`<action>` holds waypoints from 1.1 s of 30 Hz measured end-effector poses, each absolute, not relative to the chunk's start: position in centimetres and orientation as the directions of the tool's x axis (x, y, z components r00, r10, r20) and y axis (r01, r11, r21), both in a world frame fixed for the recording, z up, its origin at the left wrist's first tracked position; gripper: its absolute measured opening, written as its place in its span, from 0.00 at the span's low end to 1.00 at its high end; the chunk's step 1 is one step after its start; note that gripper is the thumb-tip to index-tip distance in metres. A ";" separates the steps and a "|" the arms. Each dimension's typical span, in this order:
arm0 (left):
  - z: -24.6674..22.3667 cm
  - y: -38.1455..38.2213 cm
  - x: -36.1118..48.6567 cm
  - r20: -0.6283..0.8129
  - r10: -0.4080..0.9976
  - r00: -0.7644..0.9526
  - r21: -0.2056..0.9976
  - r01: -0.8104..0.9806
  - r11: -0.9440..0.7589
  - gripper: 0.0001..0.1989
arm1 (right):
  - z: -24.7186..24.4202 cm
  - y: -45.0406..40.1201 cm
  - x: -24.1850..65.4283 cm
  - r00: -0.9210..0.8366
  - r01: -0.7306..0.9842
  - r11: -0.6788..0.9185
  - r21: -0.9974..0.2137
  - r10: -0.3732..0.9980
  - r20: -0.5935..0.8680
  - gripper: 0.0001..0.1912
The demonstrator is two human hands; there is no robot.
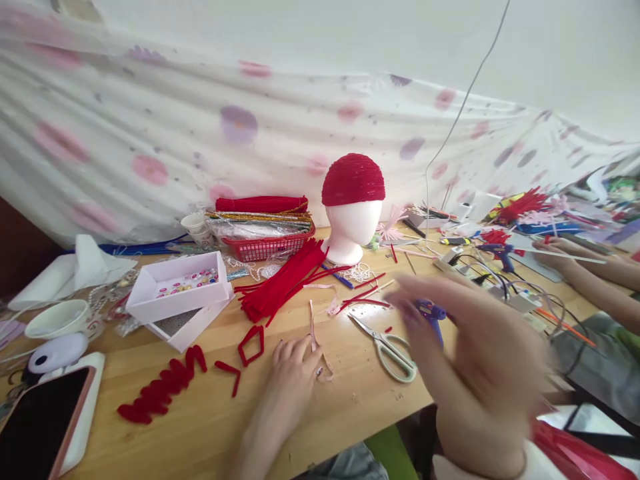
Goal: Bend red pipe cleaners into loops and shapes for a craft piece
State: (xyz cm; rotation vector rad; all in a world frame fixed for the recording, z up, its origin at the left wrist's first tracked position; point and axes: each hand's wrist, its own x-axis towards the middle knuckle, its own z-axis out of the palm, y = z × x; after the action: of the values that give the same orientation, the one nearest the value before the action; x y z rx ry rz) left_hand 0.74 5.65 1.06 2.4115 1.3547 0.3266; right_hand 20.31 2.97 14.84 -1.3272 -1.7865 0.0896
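My left hand (294, 373) lies on the wooden table with its fingers stretched out, beside a thin pink measuring tape (313, 327) that curls by the fingertips. My right hand (483, 360) is raised close to the camera, its fingers smeared by motion. Behind it shows part of a blue glue gun (435, 327). Between the hands lie scissors (397, 357) with pale handles. Left of my left hand are a bent red pipe cleaner (234, 377), a closed red pipe cleaner loop (251, 345) and a row of folded red pipe cleaner pieces (163, 393).
A white foam head (350, 230) wears a red cap (354, 180). Near it are a bundle of red pipe cleaners (285, 280) and a red basket (270, 247). A white box (175, 300) and a phone (43, 423) sit left. Cables and another person's arms (575, 263) are right.
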 end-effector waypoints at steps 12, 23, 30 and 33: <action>1.5 6.2 0.4 -0.073 0.898 0.434 0.429 0.827 -0.365 0.17 | 0.7 14.3 26.1 0.008 0.934 0.081 -0.347 0.969 0.248 0.09; 4.5 9.5 0.2 -0.057 0.960 0.276 0.446 0.867 -0.223 0.13 | 1.1 12.8 25.9 0.208 0.795 0.138 -0.590 0.852 0.480 0.15; 2.8 8.7 0.0 -0.089 0.994 0.065 0.593 0.805 0.000 0.10 | 1.5 11.9 24.9 0.209 0.752 0.143 -0.644 0.874 0.438 0.17; 2.8 11.4 3.1 -0.004 0.997 0.072 0.664 0.746 -0.051 0.09 | 1.4 11.8 24.3 0.168 0.735 0.161 -0.658 0.898 0.408 0.16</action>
State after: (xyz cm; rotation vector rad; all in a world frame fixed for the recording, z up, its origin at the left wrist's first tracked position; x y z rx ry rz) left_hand 3.05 11.40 2.77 1.8508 1.7244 0.6510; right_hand 24.34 11.77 1.39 -1.6067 -1.6005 0.2438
